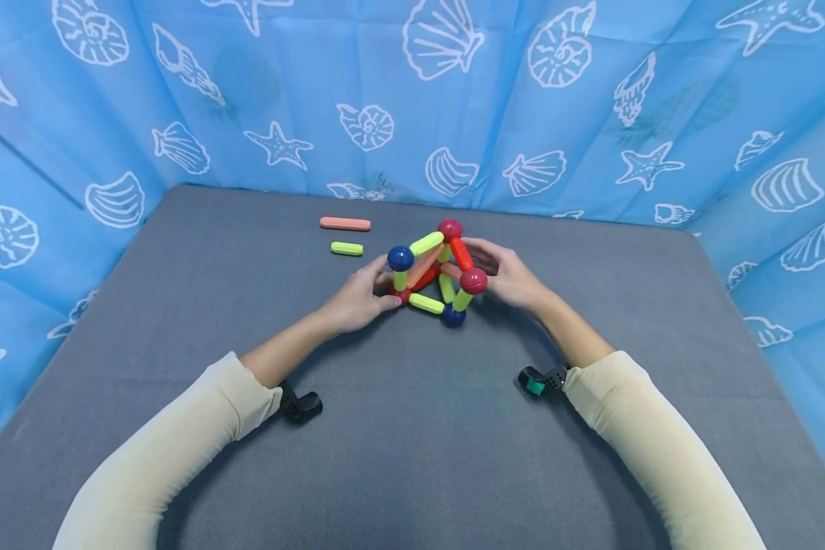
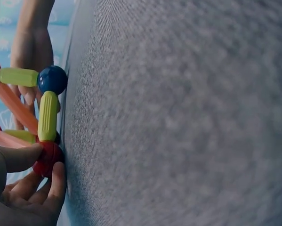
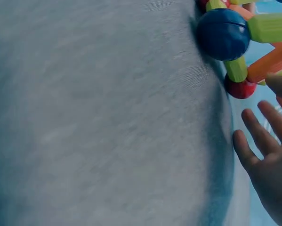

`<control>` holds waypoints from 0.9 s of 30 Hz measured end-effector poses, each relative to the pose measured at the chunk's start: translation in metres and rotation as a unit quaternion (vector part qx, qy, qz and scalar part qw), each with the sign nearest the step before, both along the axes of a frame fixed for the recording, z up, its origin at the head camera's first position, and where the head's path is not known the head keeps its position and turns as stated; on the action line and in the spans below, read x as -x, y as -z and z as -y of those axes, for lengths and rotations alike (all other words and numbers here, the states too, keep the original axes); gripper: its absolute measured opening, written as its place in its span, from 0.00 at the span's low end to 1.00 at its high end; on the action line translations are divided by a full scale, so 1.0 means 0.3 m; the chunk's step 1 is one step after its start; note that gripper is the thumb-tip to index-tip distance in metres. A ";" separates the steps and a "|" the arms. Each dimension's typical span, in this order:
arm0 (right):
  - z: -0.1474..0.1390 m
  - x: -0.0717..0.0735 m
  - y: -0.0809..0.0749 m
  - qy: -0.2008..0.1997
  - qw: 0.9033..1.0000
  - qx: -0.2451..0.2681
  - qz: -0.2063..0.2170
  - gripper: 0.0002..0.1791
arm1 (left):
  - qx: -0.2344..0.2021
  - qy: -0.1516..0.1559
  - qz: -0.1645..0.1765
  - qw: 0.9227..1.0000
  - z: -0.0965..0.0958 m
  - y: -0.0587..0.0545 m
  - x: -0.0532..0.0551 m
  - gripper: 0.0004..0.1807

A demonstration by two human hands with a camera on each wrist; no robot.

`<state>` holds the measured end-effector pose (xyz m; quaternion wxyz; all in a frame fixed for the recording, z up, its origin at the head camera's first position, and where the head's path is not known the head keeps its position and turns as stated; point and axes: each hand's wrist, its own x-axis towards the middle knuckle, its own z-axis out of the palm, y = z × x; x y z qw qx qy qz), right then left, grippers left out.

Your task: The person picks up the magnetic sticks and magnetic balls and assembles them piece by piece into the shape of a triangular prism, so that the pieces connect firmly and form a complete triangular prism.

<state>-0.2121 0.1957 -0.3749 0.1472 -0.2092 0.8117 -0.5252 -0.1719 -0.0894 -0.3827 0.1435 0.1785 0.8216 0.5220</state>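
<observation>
A frame of magnetic rods and balls (image 1: 427, 304) stands on the grey table between both hands. Short yellow-green rods, red rods and longer orange rods join its red and blue balls. The left hand (image 1: 357, 302) pinches a red ball (image 2: 49, 157) at the frame's lower left corner, thumb on one side and fingers on the other. At the frame's right side is the right hand (image 1: 512, 276), its fingers (image 3: 259, 134) spread and fairly straight. In the right wrist view its thumb overlaps an orange rod (image 3: 272, 61). A blue ball (image 3: 223, 35) forms the near lower corner.
Behind the left hand, a loose orange rod (image 1: 345, 224) and a shorter yellow-green rod (image 1: 347, 249) lie on the grey tabletop (image 1: 412, 428). A blue curtain (image 1: 371, 76) with white shell prints hangs along the table's back and sides.
</observation>
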 end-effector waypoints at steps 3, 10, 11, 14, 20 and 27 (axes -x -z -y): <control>0.003 0.005 -0.006 -0.022 1.000 0.010 0.016 0.38 | 0.003 -0.002 -0.003 1.000 0.000 0.002 0.004 0.40; -0.006 0.002 -0.012 -0.040 0.996 0.025 0.069 0.34 | 0.006 -0.006 -0.009 1.000 0.005 0.003 0.011 0.39; -0.007 0.000 -0.015 -0.045 0.995 0.032 0.077 0.34 | 0.006 -0.007 -0.009 1.000 0.005 0.002 0.010 0.39; -0.011 -0.008 -0.023 -0.052 0.993 0.047 0.097 0.36 | 0.010 -0.010 -0.014 1.000 0.006 0.001 0.007 0.38; -0.009 -0.013 -0.024 -0.053 0.993 0.032 0.098 0.35 | 0.016 -0.017 -0.020 1.000 0.005 -0.001 0.002 0.37; -0.008 -0.017 -0.018 -0.050 0.994 0.031 0.092 0.34 | 0.017 -0.026 -0.015 0.999 0.035 -0.007 0.010 0.38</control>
